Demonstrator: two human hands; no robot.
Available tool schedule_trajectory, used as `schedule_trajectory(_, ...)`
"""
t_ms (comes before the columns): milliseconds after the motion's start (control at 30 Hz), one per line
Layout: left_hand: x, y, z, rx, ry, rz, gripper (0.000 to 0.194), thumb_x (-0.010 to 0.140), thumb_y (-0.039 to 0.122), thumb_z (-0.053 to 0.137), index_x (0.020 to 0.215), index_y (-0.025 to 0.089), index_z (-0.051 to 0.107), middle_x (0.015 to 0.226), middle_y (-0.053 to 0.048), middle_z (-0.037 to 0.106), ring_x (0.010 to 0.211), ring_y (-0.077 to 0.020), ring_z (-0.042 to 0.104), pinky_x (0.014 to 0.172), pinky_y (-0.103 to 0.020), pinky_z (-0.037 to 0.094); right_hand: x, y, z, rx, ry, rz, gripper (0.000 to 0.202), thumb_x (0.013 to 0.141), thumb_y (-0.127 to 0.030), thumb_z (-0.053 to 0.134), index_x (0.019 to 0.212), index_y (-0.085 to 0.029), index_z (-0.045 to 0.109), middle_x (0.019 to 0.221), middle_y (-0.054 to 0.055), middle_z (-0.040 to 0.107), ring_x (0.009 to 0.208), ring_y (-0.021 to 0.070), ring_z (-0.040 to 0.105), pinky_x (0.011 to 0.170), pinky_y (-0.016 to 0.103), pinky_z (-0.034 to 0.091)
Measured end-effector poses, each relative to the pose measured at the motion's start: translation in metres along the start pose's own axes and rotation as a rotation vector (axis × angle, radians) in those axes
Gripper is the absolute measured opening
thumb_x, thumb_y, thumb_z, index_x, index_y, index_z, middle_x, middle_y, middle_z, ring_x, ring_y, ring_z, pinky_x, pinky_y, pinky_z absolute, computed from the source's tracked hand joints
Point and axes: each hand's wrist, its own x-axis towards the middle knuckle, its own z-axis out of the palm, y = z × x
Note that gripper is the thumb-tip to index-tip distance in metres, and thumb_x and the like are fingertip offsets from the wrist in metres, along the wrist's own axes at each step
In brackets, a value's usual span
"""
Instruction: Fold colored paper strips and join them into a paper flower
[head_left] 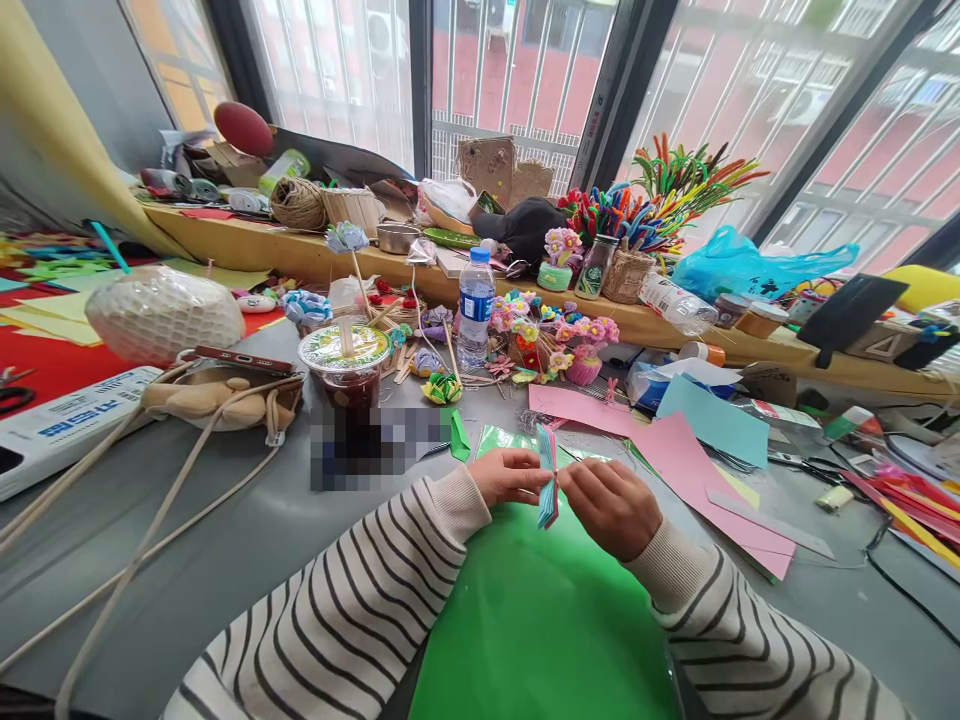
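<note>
Between my two hands stands a narrow strip of pleated blue and pink paper (548, 508), held upright and pinched at its middle. My left hand (508, 478) grips it from the left with thumb and fingertips. On the other side my right hand (611, 505) is closed, its fingertips pressed at the strip's middle; whether they also hold something thin there I cannot make out. Below both hands lies a shiny green sheet (555, 620). Pink paper (705, 485) rests just right of my right hand, with a blue-green paper sheet (712, 420) behind it.
A lidded drink cup (345, 365) and a water bottle (475, 310) stand behind my hands, near several small craft flowers (551, 325). At left are a corded bag (225, 400) and a white box (71, 425). Scissors (814, 465) lie at right. A cluttered ledge (420, 275) runs along the windows.
</note>
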Motion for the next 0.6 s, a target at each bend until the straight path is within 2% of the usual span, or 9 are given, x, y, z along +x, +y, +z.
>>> schedule_trajectory(100, 0.002, -0.001, 0.001, 0.138, 0.035, 0.188, 0.034, 0.044, 0.033, 0.076, 0.063, 0.012, 0.059, 0.058, 0.002, 0.058, 0.059, -0.0106, 0.055, 0.065, -0.027, 0.044, -0.001, -0.003, 0.001, 0.118, -0.059, 0.162, 0.018, 0.08, -0.012, 0.043, 0.068, -0.015, 0.056, 0.06, 0.002, 0.056, 0.059, 0.014, 0.047, 0.055, 0.027, 0.033)
schedule_trajectory(200, 0.002, -0.002, 0.0, 0.398, 0.081, 0.461, 0.027, 0.055, 0.035, 0.07, 0.068, 0.012, 0.063, 0.068, -0.002, 0.059, 0.066, -0.0136, 0.055, 0.068, -0.029, 0.044, 0.002, -0.004, -0.001, 0.335, -0.159, 0.371, 0.021, 0.08, -0.015, 0.039, 0.067, -0.016, 0.054, 0.062, 0.004, 0.054, 0.061, 0.0144, 0.047, 0.056, 0.026, 0.035)
schedule_trajectory(300, 0.0, -0.001, -0.003, 0.725, 0.16, 0.756, 0.019, 0.067, 0.032, 0.061, 0.073, 0.015, 0.066, 0.074, -0.005, 0.058, 0.072, -0.0148, 0.053, 0.069, -0.029, 0.043, 0.006, -0.002, -0.001, 0.656, -0.238, 0.643, 0.018, 0.078, -0.02, 0.041, 0.064, -0.017, 0.052, 0.062, 0.002, 0.05, 0.058, 0.0128, 0.045, 0.054, 0.025, 0.034)
schedule_trajectory(367, -0.002, -0.001, -0.005, 0.891, 0.206, 0.909, 0.018, 0.07, 0.031, 0.058, 0.077, 0.017, 0.067, 0.071, -0.005, 0.054, 0.068, -0.0136, 0.051, 0.066, -0.027, 0.043, 0.009, 0.0, 0.0, 0.952, -0.305, 0.874, 0.015, 0.072, -0.025, 0.046, 0.06, -0.017, 0.05, 0.055, -0.001, 0.046, 0.051, 0.0108, 0.041, 0.048, 0.024, 0.031)
schedule_trajectory(433, -0.004, -0.001, -0.006, 0.98, 0.224, 0.979, 0.02, 0.074, 0.03, 0.054, 0.082, 0.018, 0.068, 0.067, -0.004, 0.051, 0.062, -0.012, 0.047, 0.06, -0.025, 0.042, 0.012, 0.002, 0.003, 1.305, -0.382, 1.156, 0.014, 0.064, -0.03, 0.05, 0.057, -0.018, 0.05, 0.047, -0.004, 0.039, 0.044, 0.0085, 0.034, 0.042, 0.022, 0.025)
schedule_trajectory(500, -0.005, -0.001, -0.006, 0.992, 0.192, 0.967, 0.024, 0.076, 0.03, 0.05, 0.088, 0.017, 0.067, 0.065, -0.004, 0.05, 0.058, -0.0115, 0.046, 0.057, -0.024, 0.041, 0.013, 0.002, 0.005, 1.604, -0.406, 1.431, 0.014, 0.056, -0.031, 0.054, 0.056, -0.017, 0.05, 0.043, -0.007, 0.034, 0.042, 0.0065, 0.03, 0.04, 0.019, 0.019)
schedule_trajectory(533, -0.005, -0.001, -0.006, 0.97, 0.172, 0.941, 0.026, 0.076, 0.03, 0.05, 0.09, 0.016, 0.066, 0.065, -0.004, 0.051, 0.058, -0.0116, 0.047, 0.057, -0.024, 0.041, 0.013, 0.002, 0.006, 1.691, -0.395, 1.534, 0.015, 0.053, -0.03, 0.056, 0.056, -0.017, 0.051, 0.043, -0.007, 0.033, 0.042, 0.0058, 0.029, 0.04, 0.018, 0.018)
schedule_trajectory(600, -0.005, -0.002, -0.006, 0.878, 0.134, 0.86, 0.029, 0.075, 0.035, 0.05, 0.089, 0.015, 0.067, 0.066, -0.006, 0.055, 0.061, -0.0128, 0.049, 0.061, -0.025, 0.042, 0.012, 0.002, 0.007, 1.749, -0.349, 1.64, 0.017, 0.05, -0.029, 0.06, 0.056, -0.016, 0.052, 0.044, -0.007, 0.035, 0.043, 0.0049, 0.03, 0.041, 0.017, 0.018)
